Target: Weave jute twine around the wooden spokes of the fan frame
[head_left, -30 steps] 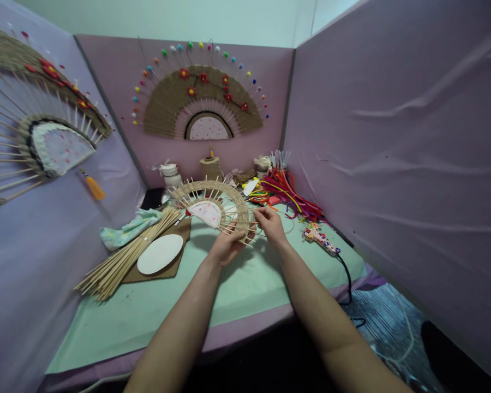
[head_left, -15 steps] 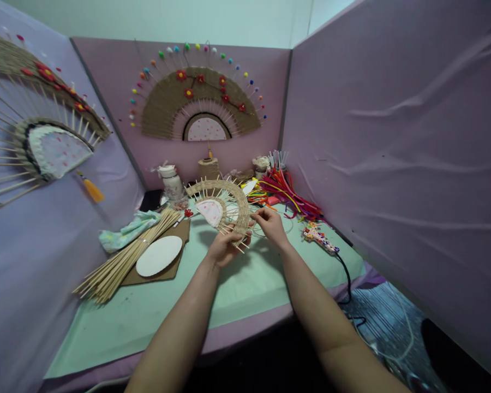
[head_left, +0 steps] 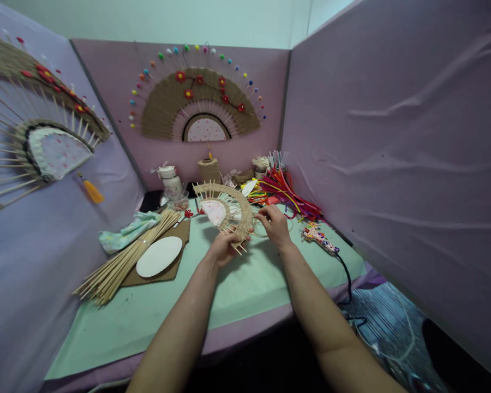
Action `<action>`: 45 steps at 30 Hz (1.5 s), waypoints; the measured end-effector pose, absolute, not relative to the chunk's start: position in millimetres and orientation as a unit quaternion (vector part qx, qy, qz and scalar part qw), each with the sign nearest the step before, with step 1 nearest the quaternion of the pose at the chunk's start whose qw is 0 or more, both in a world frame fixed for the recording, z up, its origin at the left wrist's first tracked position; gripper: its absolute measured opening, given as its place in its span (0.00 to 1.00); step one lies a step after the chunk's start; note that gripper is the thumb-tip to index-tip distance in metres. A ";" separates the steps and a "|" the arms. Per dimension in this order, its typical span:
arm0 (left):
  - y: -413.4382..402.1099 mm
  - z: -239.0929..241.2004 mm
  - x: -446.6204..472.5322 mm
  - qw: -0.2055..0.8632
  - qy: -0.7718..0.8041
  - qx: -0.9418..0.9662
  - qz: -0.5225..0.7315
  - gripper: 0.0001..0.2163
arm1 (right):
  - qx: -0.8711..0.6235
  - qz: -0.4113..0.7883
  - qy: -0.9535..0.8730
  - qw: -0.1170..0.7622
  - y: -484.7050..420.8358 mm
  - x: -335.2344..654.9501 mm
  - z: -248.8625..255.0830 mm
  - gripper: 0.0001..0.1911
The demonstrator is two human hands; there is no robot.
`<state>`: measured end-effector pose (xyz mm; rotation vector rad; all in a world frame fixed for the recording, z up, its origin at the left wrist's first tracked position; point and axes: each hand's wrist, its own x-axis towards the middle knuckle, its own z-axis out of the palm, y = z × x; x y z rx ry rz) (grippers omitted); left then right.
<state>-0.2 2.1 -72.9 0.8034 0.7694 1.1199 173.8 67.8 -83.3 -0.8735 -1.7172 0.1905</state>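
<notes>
A small woven fan [head_left: 242, 210] of thin sticks and tan twine is held up over the table, tilted, its white half-round centre [head_left: 214, 212] facing up and left. My left hand [head_left: 224, 246] is closed round the lower right end of the fan, fingers partly behind it. Just right of the fan's edge, my right hand [head_left: 273, 222] is pinched on a thin strand of twine. Loose loops of the twine [head_left: 262, 232] hang between the hand and the fan. Behind the fan stands a spool of twine [head_left: 208, 170].
A bundle of thin sticks [head_left: 126, 259] and a white oval card [head_left: 159, 256] lie on brown cardboard [head_left: 172, 270] at left. Right: a glue gun [head_left: 321, 239] with a black cord, and coloured pipe cleaners [head_left: 290, 191]. A finished fan [head_left: 163, 103] hangs on the back panel.
The fan has turned slightly and shifted a little to the right in my left hand. My right hand has moved slightly right, still pinching the strand.
</notes>
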 end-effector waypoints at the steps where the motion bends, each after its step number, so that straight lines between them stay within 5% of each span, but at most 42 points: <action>1: 2.3 -72.1 -2.5 0.704 0.353 0.371 0.492 0.19 | -0.374 0.081 -0.731 0.564 67.9 175.6 -83.1 0.09; 10: 3.7 -66.4 -35.9 0.718 0.367 0.453 0.380 0.18 | -0.355 0.129 -0.768 0.517 70.3 179.3 -84.6 0.08; 24: -6.4 -61.9 -38.3 0.741 0.280 0.482 0.374 0.21 | -0.364 0.340 -0.653 0.571 67.4 169.3 -86.3 0.12; 45: -4.9 -64.4 -60.4 0.739 0.290 0.506 0.337 0.20 | -0.426 0.108 -0.665 0.603 69.9 183.2 -85.9 0.16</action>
